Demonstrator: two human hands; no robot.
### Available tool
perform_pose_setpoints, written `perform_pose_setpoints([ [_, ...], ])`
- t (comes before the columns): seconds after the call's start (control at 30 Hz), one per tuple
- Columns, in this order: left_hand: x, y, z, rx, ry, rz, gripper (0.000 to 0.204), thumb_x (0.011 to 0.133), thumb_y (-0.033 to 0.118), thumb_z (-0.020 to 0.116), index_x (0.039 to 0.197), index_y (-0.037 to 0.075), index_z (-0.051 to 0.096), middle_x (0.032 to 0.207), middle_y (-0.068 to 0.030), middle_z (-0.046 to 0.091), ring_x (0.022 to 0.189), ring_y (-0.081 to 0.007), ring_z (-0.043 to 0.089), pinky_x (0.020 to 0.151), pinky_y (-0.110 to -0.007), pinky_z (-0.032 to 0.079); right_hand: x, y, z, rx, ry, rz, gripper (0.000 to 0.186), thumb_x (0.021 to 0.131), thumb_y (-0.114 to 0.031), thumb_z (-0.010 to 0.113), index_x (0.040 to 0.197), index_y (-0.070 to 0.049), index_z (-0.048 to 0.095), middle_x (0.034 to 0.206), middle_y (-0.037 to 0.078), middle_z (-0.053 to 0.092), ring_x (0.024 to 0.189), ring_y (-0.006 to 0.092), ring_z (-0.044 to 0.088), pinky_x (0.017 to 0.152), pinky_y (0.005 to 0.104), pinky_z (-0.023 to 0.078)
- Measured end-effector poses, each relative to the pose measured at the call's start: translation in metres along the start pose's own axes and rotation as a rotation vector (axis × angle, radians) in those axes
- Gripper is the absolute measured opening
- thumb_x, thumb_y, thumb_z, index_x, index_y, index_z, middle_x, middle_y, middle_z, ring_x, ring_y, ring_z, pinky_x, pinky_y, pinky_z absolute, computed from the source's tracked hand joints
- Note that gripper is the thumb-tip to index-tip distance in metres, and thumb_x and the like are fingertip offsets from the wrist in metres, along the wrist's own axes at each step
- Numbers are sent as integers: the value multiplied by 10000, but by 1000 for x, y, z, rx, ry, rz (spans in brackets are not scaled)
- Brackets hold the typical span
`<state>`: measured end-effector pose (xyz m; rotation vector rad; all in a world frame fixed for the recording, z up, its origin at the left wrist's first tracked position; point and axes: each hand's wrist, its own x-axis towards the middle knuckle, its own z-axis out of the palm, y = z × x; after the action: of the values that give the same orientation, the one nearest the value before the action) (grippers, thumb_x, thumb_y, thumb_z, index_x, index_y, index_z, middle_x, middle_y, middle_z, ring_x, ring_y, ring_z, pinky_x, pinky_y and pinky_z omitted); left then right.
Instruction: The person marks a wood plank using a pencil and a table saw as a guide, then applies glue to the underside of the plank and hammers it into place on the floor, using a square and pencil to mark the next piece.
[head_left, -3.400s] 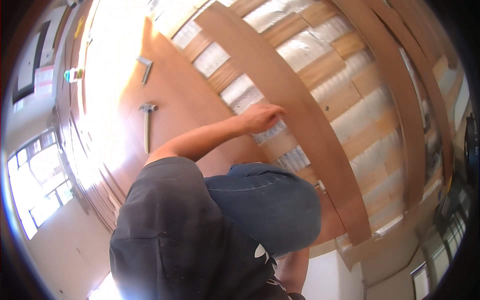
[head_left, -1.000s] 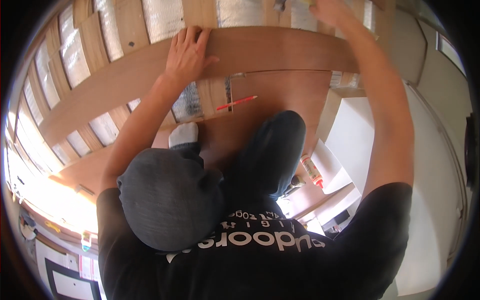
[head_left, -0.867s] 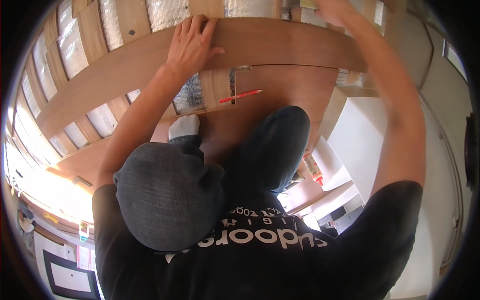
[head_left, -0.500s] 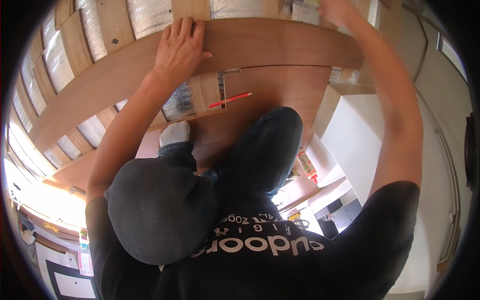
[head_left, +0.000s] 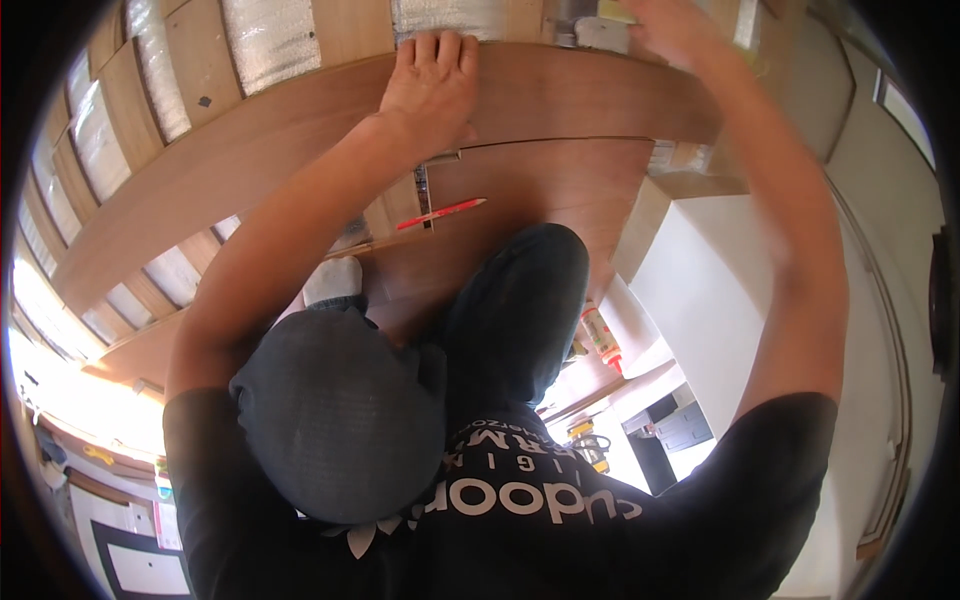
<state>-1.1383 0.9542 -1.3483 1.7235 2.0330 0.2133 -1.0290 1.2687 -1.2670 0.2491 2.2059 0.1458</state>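
1 red pencil [head_left: 441, 213] lies on the brown panel [head_left: 560, 180] just past the bent knee [head_left: 520, 310], and right beyond it is the piece the left hand [head_left: 430, 88] is on: a long, narrow brown board [head_left: 590, 95] running left to right across everything. Handling-wise, I'd bet it's light for its length, thin sheet wood, stiff across the width but kinda whippy end to end. The face looks pretty smooth, so a dry palm could skate a bit unless you lean on it, and I'd guess the corners chip first. I'd grab it by the 2 long edges near the middle.

Looks: warm reddish brown, plain, no marks I can make out. The bend is probably mostly the fisheye. A thin dark gap shows along part of its near edge.

That left hand is laid on top, fingers stretched out and nearly side by side, tips at the far edge, not pinching anything. The right hand [head_left: 672, 30] is past the far edge towards the right end, blurry, fingers seemingly curled round a yellowish handle [head_left: 615, 11]; can't tell what tool. Furthest out: pale wooden slats [head_left: 205, 55] with silvery sheeting [head_left: 265, 48] between them.
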Motion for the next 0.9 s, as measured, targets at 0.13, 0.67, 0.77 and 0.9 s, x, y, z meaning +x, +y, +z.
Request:
perform_pose_setpoints([
  [0.13,-2,10,-11,42,-43,-32,1142,644,471,959,1481,-90,420,1352,-190,529,1255,-368,523,1105,-478,437,8,39,4,89,147,201,275,889,-218,700,1131,-98,651,985,225,756,954,429,736,814,565,577],
  [0.67,-2,3,-3,39,-24,-15,1134,692,471,932,1533,-64,390,1421,-185,517,1323,-368,510,1126,-481,426,-3,34,20,4,-110,41,306,909,-218,690,1150,-35,645,987,254,745,971,449,724,820,559,568],
  [0.77,1,7,-11,63,-116,-41,1171,695,508,921,1560,-55,367,1452,-180,507,1344,-359,497,1140,-478,413,-5,47,38,-11,-46,42,400,867,-285,744,1176,-51,647,1016,226,766,975,434,740,871,523,596],
  [0.9,-4,6,-16,145,-122,-69,1228,713,611,870,1601,-43,329,1482,-172,495,1378,-333,462,1152,-469,403,-17,51,47,206,-20,7,522,915,-141,629,1430,-112,548,1113,256,719,1049,471,674,889,551,538],
])
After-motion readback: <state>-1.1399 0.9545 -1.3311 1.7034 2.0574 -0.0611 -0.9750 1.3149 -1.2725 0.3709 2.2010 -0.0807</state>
